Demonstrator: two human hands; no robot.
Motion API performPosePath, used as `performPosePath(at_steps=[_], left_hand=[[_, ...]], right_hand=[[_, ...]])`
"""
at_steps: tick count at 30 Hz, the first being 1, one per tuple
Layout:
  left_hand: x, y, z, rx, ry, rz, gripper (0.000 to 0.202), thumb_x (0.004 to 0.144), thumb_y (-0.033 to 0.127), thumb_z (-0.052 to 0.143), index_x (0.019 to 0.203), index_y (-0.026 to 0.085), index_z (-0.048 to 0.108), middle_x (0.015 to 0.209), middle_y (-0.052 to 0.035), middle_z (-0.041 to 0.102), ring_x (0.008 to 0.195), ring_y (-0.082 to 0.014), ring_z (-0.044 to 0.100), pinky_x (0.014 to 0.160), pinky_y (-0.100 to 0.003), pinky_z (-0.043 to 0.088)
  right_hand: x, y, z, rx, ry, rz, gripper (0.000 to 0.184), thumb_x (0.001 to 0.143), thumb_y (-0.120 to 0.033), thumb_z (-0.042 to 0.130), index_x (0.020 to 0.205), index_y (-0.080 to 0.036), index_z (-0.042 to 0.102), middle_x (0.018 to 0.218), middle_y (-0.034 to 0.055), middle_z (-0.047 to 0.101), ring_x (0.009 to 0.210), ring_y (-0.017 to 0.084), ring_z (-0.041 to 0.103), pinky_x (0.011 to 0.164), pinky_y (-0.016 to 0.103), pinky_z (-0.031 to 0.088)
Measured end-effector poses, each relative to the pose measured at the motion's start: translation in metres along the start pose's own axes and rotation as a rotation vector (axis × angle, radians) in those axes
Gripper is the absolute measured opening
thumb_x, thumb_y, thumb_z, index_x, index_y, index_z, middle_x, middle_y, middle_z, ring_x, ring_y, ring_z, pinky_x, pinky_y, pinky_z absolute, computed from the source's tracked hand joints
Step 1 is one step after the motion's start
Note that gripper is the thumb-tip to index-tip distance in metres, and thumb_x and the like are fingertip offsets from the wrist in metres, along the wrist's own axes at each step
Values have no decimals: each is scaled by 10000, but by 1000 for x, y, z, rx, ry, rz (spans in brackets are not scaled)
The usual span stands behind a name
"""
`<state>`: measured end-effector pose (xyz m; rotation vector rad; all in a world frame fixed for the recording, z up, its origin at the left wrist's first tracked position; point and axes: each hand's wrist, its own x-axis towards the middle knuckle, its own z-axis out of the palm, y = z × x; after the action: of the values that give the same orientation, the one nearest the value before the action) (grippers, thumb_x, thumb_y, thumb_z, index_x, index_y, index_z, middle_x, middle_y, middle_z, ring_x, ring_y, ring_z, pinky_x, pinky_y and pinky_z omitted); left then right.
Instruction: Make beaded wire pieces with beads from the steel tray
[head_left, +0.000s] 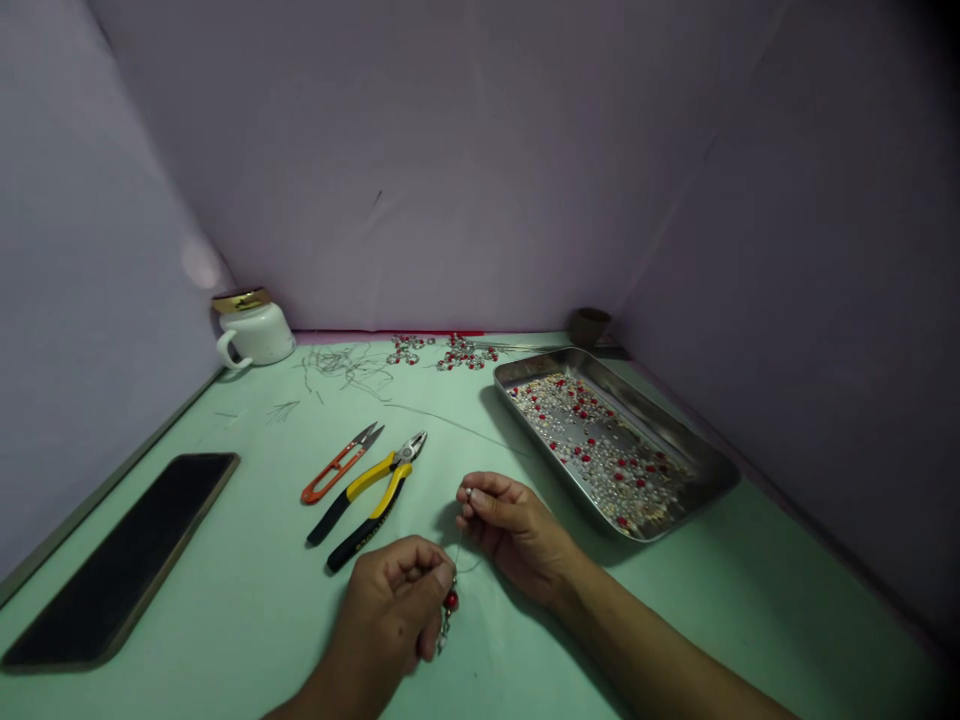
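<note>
My left hand (390, 600) is curled closed near the front of the green table, pinching a short beaded strand (448, 612) with a red bead that hangs below the thumb. My right hand (510, 525) sits just beyond it, fingers pinched on a small silver bead (468, 493) and a thin wire (459, 560) that runs back toward the left hand. A steel tray (697, 455) holding many silver and red beads lies to the right of my right hand.
Yellow-handled pliers (371, 495) and orange thread snips (337, 465) lie left of my hands. A black phone (120, 560) rests at the left edge. A white lidded mug (255, 328), loose wire pieces (345, 365) and finished bead clusters (450, 352) line the back.
</note>
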<state>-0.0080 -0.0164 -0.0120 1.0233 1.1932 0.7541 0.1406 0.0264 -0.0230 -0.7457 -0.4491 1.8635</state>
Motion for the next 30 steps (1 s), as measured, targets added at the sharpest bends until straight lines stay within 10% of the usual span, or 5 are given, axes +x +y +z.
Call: performPosePath(at_steps=[24,30], left_hand=[[-2,1,0,30,3,-26,295,721,425,547,570,178,494,302,87,356,286,-43,246,322,-169,211],[-2,6,2,68,61,-12,289,709,438,548,602,172,516,307,79,388,291,-46,270,327,-171,229]], right_hand=[[-1,0,-1,-29,-24,-3,242,499,-151,845,696,-136,705,641,11,682,607,91,606,664,224,475],[-4,-2,2,-56,-92,-12,396,546,-205,834,914,-142,700,731,20,679,639,96,600,698,239,472]])
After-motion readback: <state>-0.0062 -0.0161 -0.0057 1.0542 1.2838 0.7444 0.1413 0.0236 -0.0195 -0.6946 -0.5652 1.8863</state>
